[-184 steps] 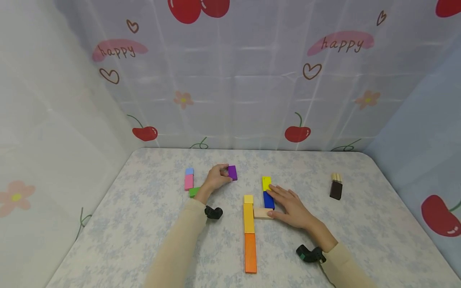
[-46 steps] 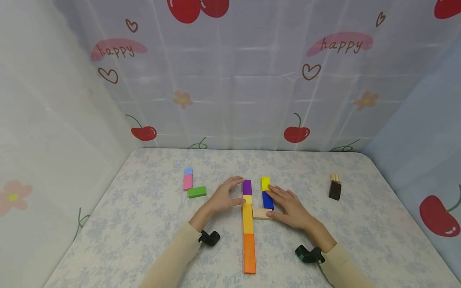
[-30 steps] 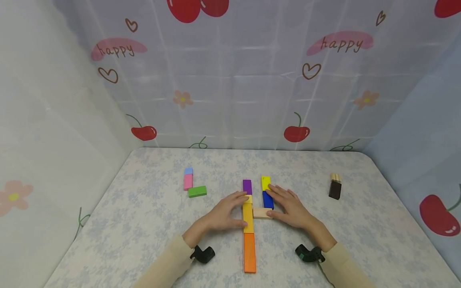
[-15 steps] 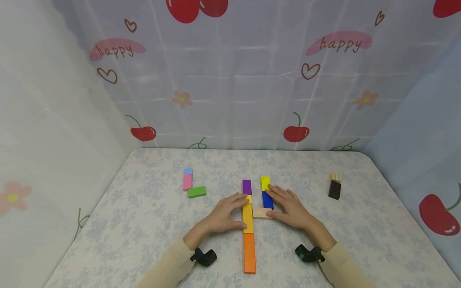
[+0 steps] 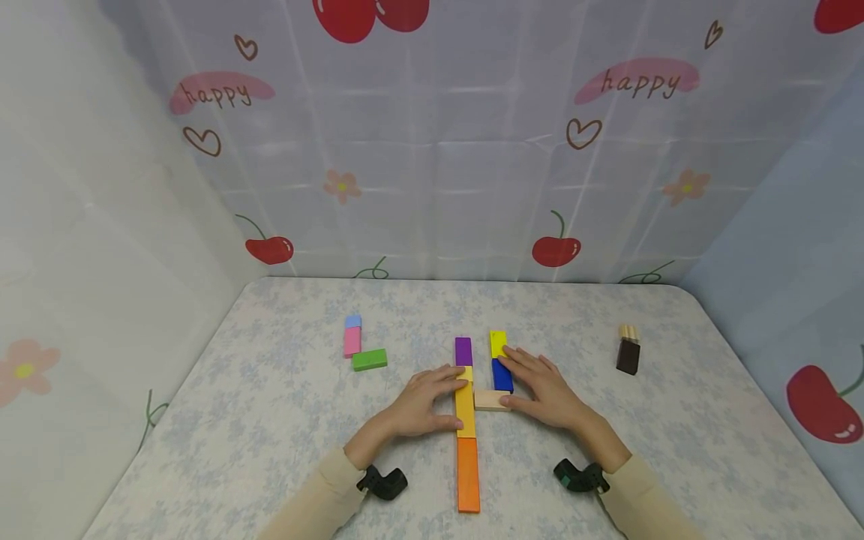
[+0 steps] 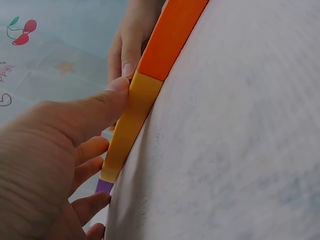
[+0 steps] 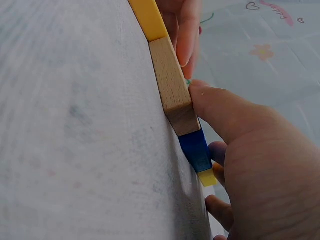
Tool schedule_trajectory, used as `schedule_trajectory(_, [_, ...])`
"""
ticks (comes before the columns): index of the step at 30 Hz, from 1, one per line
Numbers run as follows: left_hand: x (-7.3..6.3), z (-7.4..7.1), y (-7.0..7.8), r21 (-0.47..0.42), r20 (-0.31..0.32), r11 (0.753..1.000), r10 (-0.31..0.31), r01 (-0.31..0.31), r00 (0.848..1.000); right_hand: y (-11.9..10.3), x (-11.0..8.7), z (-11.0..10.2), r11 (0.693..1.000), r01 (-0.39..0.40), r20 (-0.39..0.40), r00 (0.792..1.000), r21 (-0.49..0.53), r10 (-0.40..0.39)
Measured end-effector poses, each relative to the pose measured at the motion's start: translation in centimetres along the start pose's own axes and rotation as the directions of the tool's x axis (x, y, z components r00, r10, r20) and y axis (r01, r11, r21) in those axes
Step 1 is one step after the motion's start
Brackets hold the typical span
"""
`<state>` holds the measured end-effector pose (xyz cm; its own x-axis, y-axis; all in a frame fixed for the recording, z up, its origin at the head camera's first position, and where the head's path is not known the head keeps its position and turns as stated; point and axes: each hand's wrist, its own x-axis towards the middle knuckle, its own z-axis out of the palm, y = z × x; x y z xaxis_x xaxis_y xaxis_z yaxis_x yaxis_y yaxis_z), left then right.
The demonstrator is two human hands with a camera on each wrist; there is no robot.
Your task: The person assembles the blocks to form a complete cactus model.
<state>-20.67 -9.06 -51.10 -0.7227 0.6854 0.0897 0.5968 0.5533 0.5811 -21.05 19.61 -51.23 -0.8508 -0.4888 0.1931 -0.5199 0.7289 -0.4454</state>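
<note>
A long yellow block (image 5: pixel 466 409) lies on a pale patterned surface (image 5: pixel 540 491), in line between an orange block (image 5: pixel 468 475) and a small yellow block (image 5: pixel 467 370), with a purple block (image 5: pixel 463 351) at the far end. A person's left hand (image 5: pixel 421 403), fingers spread, rests along the two yellow pieces. The right hand (image 5: pixel 547 390), also spread, touches a plain wooden block (image 5: pixel 487 400), which abuts the row's right side, and reaches over a blue block (image 5: pixel 502 375) and a bright yellow block (image 5: pixel 497 343). Farther left lie green (image 5: pixel 370 359), pink (image 5: pixel 352 342) and light-blue (image 5: pixel 353 321) blocks.
</note>
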Motion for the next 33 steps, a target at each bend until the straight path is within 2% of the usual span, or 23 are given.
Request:
schedule_trajectory(16, [-0.1,0.02,0.34,-0.043,-0.012,0.999,-0.019,0.019,1.0,-0.03,0.0,-0.04,1.0,-0.014,0.014,1.0,0.021,0.013])
schedule_trajectory(33, [-0.11,0.08,0.33,-0.03,-0.013,0.999,-0.02,0.019,1.0,-0.11,0.04,-0.06,0.999,-0.028,0.021,0.999,0.016,0.028])
